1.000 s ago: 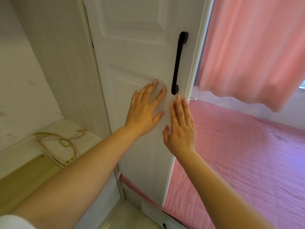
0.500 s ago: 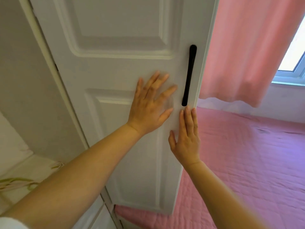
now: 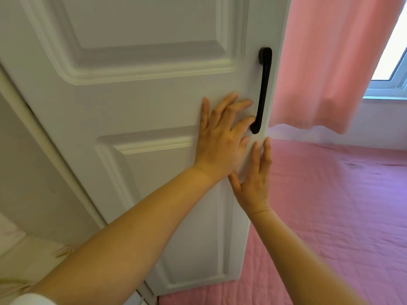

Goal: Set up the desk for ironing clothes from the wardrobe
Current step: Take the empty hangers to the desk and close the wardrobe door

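One white wardrobe door [image 3: 136,102], centre-left; one black handle [image 3: 263,89] near its right edge; two hands, left hand [image 3: 222,137] and right hand [image 3: 255,181], centre; one pink curtain [image 3: 334,58], upper right; one window [image 3: 394,62], far right; one pink bedspread [image 3: 341,216], lower right.

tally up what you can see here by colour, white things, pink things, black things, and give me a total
White: 2, the wardrobe door and the window frame
Pink: 2, the curtain and the bedspread
Black: 1, the door handle
Total: 5
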